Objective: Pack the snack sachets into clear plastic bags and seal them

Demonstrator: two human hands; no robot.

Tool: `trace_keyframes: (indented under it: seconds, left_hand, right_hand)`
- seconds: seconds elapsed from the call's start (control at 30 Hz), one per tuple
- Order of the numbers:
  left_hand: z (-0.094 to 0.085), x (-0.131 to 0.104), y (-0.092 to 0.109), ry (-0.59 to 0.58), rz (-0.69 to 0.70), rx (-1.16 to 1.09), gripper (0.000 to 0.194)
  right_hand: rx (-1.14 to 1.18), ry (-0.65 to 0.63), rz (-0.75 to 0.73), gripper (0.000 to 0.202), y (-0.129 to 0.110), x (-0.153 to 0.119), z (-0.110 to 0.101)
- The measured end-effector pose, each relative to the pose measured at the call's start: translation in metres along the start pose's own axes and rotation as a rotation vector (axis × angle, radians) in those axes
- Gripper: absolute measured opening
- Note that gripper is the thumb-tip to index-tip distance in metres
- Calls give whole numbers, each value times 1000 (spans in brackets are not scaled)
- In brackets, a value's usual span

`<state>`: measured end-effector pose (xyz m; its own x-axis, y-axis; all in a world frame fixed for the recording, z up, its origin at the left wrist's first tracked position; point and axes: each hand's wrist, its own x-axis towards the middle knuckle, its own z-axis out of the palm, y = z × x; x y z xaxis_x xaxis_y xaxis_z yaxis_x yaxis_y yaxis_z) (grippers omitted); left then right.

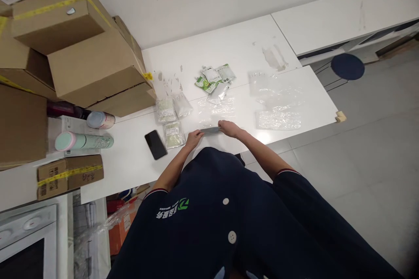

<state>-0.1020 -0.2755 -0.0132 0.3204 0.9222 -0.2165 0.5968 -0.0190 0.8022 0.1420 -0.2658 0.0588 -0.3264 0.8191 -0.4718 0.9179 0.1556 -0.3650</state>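
Close to the table's front edge, my left hand (194, 138) pinches one end of a flat grey pouch-like piece (210, 130). The other end is gripped by my right hand (228, 128). It is seen nearly edge-on, so its kind is unclear. Just beyond it lies a clear plastic bag (216, 111). Farther back is a small pile of green and white spout pouches (216, 77), with a silver pouch (218, 93) at its near side. To the left of my hands lie a packed bag with green contents (174, 134), a similar one (166, 110) and a clear-wrapped pouch (182, 105).
A black phone (156, 144) lies at the left on the white table (131, 161). Cardboard boxes (94, 65), a green bottle (84, 141) and a jar (101, 120) crowd the far left. Clear bags (278, 120) lie at the right. A blue stool (347, 66) stands beyond.
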Motion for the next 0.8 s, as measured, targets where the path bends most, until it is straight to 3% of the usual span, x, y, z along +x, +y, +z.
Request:
trace_keyframes:
  seconds: [0.17,0.33,0.67,0.73,0.8]
  left_hand:
    - [-1,23,0,24,-136,-47,36]
    - [-1,39,3,18,-227,6,40]
    - [1,58,10,5,-329,245,43]
    - [3,62,11,-1,-359,271,41]
    - [4,66,12,-9,-392,294,39]
  right_hand:
    - [53,-23,26,23,18,31,-12]
    - [111,-47,25,21,32,57,-8]
    - [88,-92,87,22,35,82,1]
    - [62,-37,113,26,30,78,2]
    - [-14,121,121,35,23,68,6]
